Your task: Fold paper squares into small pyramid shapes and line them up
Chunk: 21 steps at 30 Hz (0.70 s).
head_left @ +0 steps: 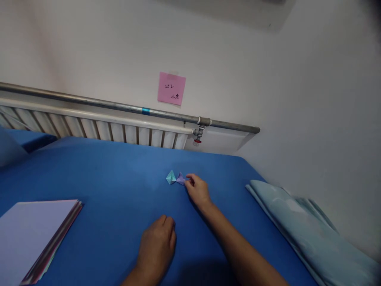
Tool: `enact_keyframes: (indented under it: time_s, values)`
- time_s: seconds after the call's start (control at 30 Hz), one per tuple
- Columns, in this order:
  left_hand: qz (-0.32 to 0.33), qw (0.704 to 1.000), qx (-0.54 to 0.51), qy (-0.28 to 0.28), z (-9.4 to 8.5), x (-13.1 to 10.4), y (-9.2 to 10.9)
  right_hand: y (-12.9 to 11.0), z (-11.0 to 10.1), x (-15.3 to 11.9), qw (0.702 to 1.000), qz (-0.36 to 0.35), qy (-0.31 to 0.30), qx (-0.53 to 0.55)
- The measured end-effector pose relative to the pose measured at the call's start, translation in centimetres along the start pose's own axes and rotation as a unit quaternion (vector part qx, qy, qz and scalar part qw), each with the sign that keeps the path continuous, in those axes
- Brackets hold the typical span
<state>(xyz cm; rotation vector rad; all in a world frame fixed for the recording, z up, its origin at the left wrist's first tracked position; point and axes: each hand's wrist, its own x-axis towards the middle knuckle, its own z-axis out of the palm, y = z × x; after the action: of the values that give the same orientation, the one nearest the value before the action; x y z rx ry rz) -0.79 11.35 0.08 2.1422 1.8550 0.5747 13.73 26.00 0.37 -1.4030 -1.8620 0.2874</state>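
Note:
Two small folded paper pieces lie side by side on the blue surface (119, 190), a light teal one (170, 177) on the left and a purple one (180, 178) on the right. My right hand (197, 190) reaches to the purple piece, thumb and index finger at its right edge; whether they pinch it is too small to tell. My left hand (157, 244) rests nearer to me on the blue surface with its fingers curled in, and nothing shows in it.
A stack of coloured paper (32, 234) lies at the left, and a folded pale green cloth (300, 226) at the right. Behind the surface are a radiator (119, 131), a metal pipe (113, 104) with a valve, and a pink note (171, 89) on the wall.

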Motion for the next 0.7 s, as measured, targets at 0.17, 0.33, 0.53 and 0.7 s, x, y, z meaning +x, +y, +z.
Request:
enact_keyframes:
  time_s: [0.17,0.33,0.53,0.7]
  values:
    - [-0.002,1.0,-0.024,0.02,0.7,-0.1,-0.5,1.5,0.0,-1.4,0.998,-0.002,0.03,0.054]
    - [0.008,0.999,-0.045,0.024,1.3,-0.1,-1.1,2.0,0.5,-0.6,0.996,-0.024,-0.004,0.085]
    - [0.015,0.997,-0.066,0.03,1.5,-0.3,-1.3,2.0,0.7,-0.1,0.994,-0.024,-0.024,0.1]
    - [0.018,0.996,-0.081,0.043,1.3,-0.5,-1.1,1.9,0.6,-0.1,0.994,-0.015,-0.031,0.099]
